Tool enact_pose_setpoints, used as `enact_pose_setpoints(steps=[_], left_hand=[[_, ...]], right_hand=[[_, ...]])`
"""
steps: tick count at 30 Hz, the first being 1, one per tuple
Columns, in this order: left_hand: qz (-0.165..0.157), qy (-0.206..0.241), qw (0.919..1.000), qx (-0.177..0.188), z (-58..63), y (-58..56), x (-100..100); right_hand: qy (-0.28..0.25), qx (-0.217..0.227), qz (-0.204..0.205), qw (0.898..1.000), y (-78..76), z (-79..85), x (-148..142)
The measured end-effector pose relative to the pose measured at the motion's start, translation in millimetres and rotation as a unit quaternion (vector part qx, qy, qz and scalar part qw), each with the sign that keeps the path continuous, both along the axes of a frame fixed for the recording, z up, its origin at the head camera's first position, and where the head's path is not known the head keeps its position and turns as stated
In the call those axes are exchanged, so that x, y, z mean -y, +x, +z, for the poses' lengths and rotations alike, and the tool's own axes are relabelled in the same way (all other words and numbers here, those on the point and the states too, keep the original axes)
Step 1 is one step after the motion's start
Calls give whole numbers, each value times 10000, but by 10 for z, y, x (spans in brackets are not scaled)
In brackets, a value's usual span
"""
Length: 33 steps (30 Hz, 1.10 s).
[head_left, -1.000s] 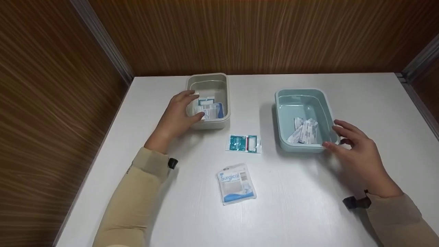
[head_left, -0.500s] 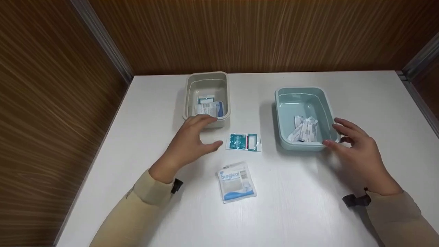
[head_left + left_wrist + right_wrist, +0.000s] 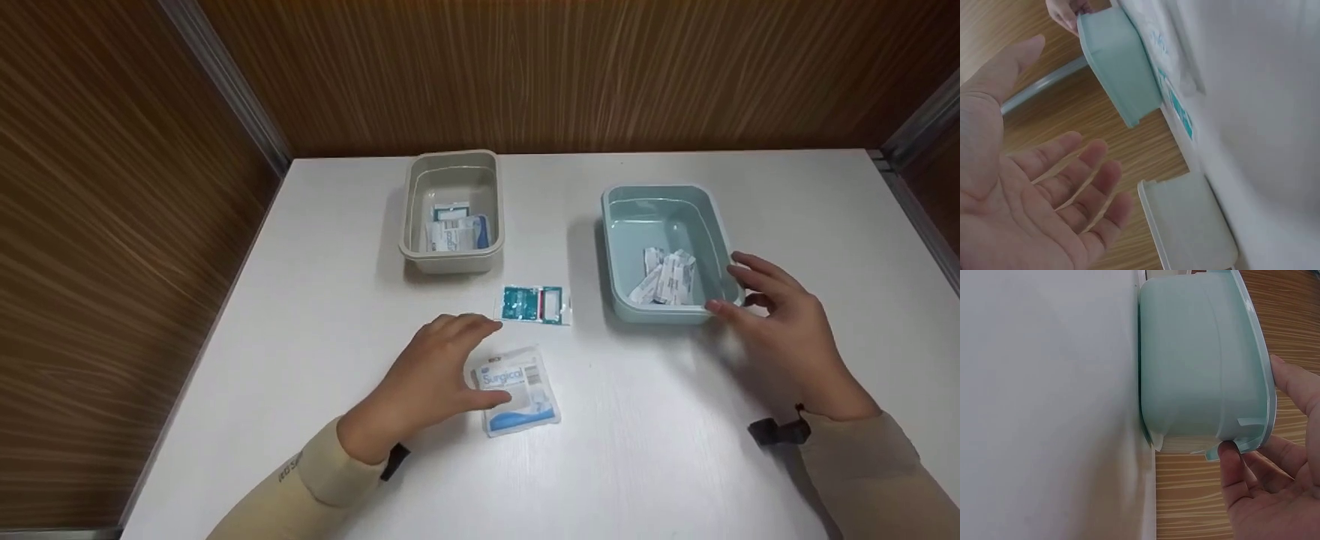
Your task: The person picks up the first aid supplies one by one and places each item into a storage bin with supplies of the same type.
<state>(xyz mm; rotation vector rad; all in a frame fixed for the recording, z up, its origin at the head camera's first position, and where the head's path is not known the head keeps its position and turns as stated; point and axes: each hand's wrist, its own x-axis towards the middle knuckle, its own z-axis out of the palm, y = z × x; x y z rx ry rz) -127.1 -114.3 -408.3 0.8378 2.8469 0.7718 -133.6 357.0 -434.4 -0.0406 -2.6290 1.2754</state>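
Note:
My left hand hovers over the left edge of a white and blue packet marked "Surgical", thumb and fingers spread apart. In the left wrist view its palm and fingers hold nothing. Just beyond lies a flat teal and white sachet on the table. My right hand holds the near right corner of a light blue plastic bin. In the right wrist view, the thumb and fingers sit at the bin's rim. Several slim white paper sachets lie inside the bin.
A beige bin stands at the back left, with a white and blue packet and a teal-edged sachet in it. Wood-grain panels rise behind and at the left of the white table.
My left hand has come back from above the beige bin, moving toward me and right to the Surgical packet. The right hand stays at the light blue bin's corner.

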Motion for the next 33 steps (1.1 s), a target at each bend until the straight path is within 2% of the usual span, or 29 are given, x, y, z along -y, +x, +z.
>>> enact_pose_setpoints(steps=[6, 14, 19, 28, 33], left_hand=[[69, -328, 9990, 292, -81, 61, -49], [-58, -735, 9966, 368, -189, 89, -95], [-168, -992, 9943, 367, -232, 100, -113], [-176, -1020, 9921, 707, -240, 109, -142], [-162, -889, 9925, 818, -245, 101, -137]], right_hand=[[119, 10, -30, 9999, -10, -2, -1], [187, 110, -101, 9997, 3, -4, -11], [163, 24, -43, 9999, 4, -21, -14], [102, -31, 3, 9999, -7, -18, -17], [122, -75, -5, 9999, -1, -8, -10]])
